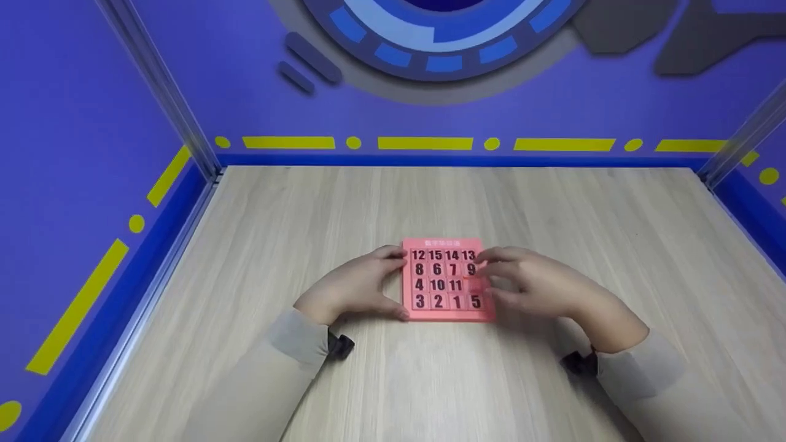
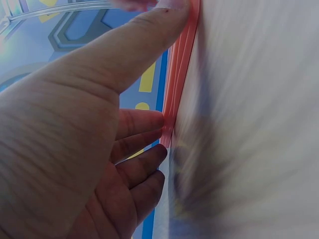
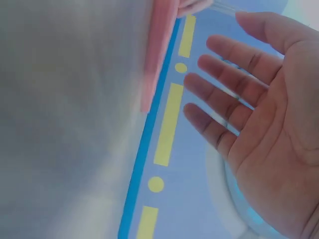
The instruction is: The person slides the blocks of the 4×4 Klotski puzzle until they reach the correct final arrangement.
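Pale wood tabletop (image 1: 307, 209), purple-blue wall (image 1: 245, 92) at 12; pink number puzzle (image 1: 445, 285) sits btwn hands, long axis approx 12–6, at 3 from L hand (image 1: 362, 285), its thumb & fingers spread along the left edge. R hand (image 1: 540, 283), fingers loosely apart & gripping nothing, is nearer the gap (image 1: 473, 286), at its 9. Head view overlaps R fingertips w/ puzzle; R wrist view shows them clear of it.

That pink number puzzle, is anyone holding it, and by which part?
The left hand steadies the puzzle at its left edge, thumb by the near corner and fingers farther up, not wrapped round it. The right hand grips nothing.
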A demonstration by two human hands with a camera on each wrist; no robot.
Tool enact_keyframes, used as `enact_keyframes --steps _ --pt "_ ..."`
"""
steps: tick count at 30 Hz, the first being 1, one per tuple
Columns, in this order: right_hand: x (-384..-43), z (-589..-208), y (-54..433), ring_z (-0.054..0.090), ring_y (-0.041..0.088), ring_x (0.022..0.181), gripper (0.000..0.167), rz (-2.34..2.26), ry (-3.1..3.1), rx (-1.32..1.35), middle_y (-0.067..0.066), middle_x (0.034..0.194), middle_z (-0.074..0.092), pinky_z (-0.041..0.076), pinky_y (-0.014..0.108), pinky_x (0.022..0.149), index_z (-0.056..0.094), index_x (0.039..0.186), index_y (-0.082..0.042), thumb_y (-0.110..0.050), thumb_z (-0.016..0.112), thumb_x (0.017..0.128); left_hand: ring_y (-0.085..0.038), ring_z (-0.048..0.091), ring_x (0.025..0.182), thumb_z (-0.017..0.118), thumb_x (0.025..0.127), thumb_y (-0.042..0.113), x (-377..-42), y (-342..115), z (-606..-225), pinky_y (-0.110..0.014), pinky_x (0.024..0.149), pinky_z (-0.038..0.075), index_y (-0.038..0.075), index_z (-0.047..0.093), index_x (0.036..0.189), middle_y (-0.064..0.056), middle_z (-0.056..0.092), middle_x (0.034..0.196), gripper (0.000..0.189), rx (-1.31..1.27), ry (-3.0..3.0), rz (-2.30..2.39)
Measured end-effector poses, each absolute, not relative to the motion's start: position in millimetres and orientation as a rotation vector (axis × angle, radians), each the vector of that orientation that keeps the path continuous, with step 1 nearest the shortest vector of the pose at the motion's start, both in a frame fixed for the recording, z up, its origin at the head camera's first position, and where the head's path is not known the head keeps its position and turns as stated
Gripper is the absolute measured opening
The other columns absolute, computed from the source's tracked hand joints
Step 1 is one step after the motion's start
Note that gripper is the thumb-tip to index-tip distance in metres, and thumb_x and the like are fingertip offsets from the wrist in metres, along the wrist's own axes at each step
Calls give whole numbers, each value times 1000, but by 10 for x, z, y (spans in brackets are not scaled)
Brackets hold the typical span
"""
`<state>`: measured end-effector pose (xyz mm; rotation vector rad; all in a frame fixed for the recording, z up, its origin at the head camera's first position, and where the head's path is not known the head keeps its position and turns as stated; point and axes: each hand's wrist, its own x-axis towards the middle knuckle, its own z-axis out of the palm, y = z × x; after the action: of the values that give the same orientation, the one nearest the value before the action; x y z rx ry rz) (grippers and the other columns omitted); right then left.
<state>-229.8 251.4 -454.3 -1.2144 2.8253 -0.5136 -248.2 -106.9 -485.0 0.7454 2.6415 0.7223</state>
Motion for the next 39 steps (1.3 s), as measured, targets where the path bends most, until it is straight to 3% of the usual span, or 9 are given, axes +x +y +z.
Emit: enact_keyframes --steps 5,14,39 --pt "-2392 -4581 2501 64 40 149 43 -519 2828 -1114 16 158 66 54 60 127 77 144 -5 -22 78 105 -26 35 174 101 79 57 -2464 -1036 -4873 -44 145 29 15 47 174 1 33 188 117 755 2629 738" --pt "-2420 -4646 2465 65 38 147 47 -436 2822 -1043 13 155 67 55 59 126 75 146 -2 -25 78 105 -24 37 172 101 78 56 -2465 -1062 -4843 -42 144 31 12 47 173 2 35 187 117 767 2653 747" --pt "-2377 -4709 2422 64 37 144 33 -435 2808 -1095 12 145 73 54 59 127 84 129 -4 -26 78 105 -25 36 173 101 78 57 -2493 -1089 -4859 -43 144 31 13 47 173 1 36 187 118 765 2643 720"
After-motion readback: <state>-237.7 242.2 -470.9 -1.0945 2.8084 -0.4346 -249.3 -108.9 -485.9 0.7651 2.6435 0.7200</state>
